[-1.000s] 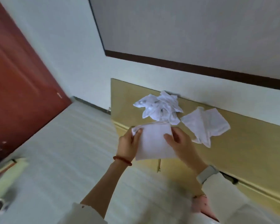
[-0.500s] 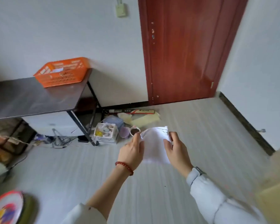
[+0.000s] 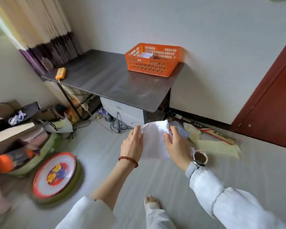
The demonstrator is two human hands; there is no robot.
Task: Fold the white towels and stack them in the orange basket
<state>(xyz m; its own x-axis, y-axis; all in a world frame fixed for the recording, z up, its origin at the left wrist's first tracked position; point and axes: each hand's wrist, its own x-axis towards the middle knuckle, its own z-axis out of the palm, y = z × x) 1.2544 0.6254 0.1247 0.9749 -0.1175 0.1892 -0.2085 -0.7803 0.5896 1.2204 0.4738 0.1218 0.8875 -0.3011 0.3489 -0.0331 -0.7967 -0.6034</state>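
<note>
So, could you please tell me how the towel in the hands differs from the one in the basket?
The held towel hangs in the air, pinched by the left hand and right hand; the basket towel lies inside the orange basket on the table. The held towel shows fully; the basket towel is mostly hidden behind the basket's wall. Both are white and look folded.

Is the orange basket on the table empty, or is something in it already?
Not empty. Something white lies inside the orange basket at its back left, seen over the rim. It looks like folded cloth, but how many pieces cannot be told.
</note>
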